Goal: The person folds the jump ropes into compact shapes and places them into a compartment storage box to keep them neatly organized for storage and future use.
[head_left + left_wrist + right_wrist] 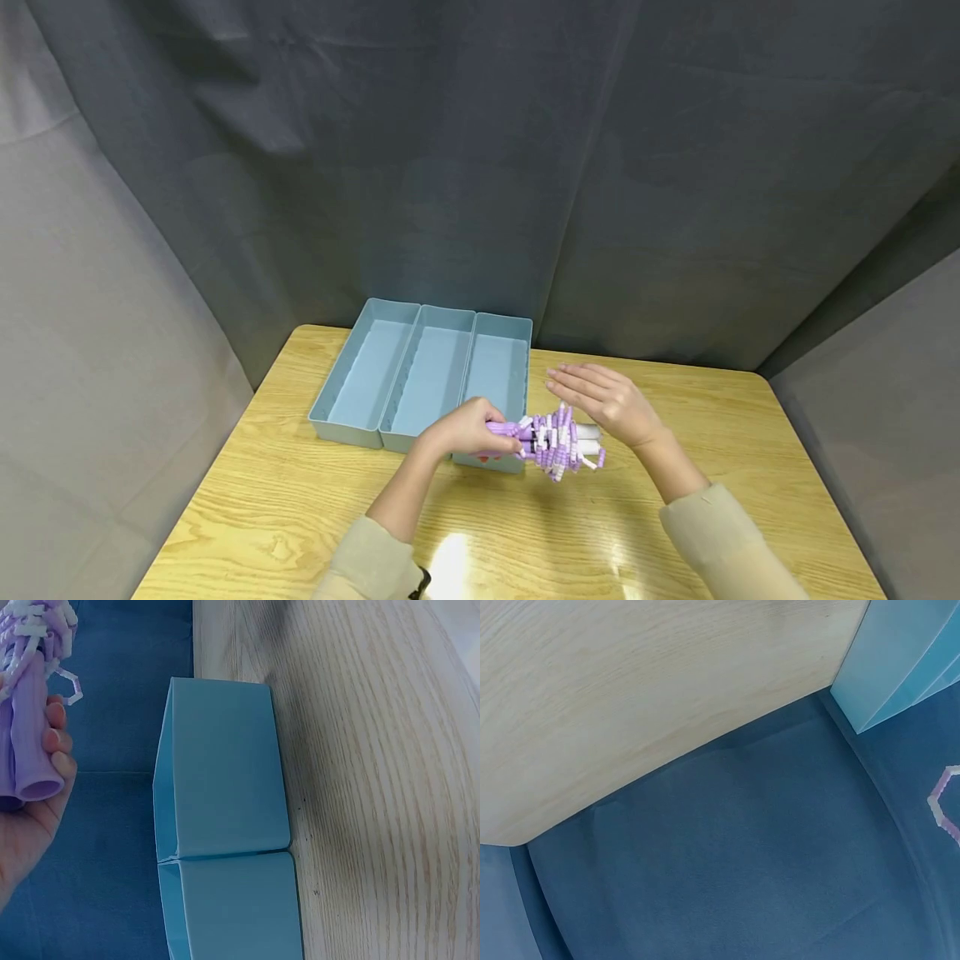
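In the head view my left hand grips a beaded jump rope by its purple handles, above the near end of the right-hand bin. Purple and white beaded cord is bunched round the handles, and white handle ends stick out to the right. The left wrist view shows the fingers of my left hand curled round the purple handles of the jump rope. My right hand, fingers straight and together, is beside the bundle's upper right. The right wrist view catches only a loop of the jump rope.
Three light blue bins stand side by side on the wooden table: a left bin, a middle bin and a right bin. Something small and red shows beneath my left hand. A dark curtain hangs behind the table.
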Demonstrator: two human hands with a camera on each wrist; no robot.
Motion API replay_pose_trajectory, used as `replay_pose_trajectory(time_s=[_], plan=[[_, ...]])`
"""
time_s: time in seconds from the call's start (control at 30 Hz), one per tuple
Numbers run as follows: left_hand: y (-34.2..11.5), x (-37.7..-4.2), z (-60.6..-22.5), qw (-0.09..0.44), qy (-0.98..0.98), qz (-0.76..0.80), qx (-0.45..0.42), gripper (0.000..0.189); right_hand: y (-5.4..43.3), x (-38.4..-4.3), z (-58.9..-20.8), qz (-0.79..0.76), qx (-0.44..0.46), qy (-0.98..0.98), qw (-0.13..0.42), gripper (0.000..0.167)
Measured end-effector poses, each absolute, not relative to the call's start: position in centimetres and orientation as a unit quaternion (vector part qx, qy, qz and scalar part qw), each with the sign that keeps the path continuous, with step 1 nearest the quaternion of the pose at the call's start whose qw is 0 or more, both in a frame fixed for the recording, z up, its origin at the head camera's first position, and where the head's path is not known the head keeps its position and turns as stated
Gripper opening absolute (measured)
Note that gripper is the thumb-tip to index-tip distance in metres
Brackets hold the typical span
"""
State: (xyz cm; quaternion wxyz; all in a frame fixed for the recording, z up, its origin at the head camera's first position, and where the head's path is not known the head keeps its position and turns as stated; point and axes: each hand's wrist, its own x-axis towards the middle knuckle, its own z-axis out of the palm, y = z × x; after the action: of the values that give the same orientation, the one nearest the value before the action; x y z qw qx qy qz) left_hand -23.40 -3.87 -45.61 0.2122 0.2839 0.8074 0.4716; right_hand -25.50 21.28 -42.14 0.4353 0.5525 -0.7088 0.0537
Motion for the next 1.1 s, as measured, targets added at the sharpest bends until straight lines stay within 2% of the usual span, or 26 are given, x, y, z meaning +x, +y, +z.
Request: replay_pose_trajectory(time_s=[0.43,0.7,0.93,1.1], plan=[[-4.1,-23.4,-45.5,0.247,0.753,0.526,0.308,0.025,21.4,-25.5,-44.5,0.19,0.525,-0.75,0.355,0.033],[-4.3,-23.3,-45.7,0.253,0.729,0.557,0.307,0.024,20.3,-24.7,-46.6,0.297,0.471,-0.76,0.336,0.036],[-4.5,-23.7,-46.0,0.238,0.717,0.576,0.312,0.025,20.4,-23.8,-48.7,0.332,0.386,-0.799,0.321,0.023],[-4.4,-23.7,-46.4,0.23,0.706,0.601,0.296,0.024,20.2,-23.5,-49.8,0.381,0.359,-0.801,0.291,0.043]])
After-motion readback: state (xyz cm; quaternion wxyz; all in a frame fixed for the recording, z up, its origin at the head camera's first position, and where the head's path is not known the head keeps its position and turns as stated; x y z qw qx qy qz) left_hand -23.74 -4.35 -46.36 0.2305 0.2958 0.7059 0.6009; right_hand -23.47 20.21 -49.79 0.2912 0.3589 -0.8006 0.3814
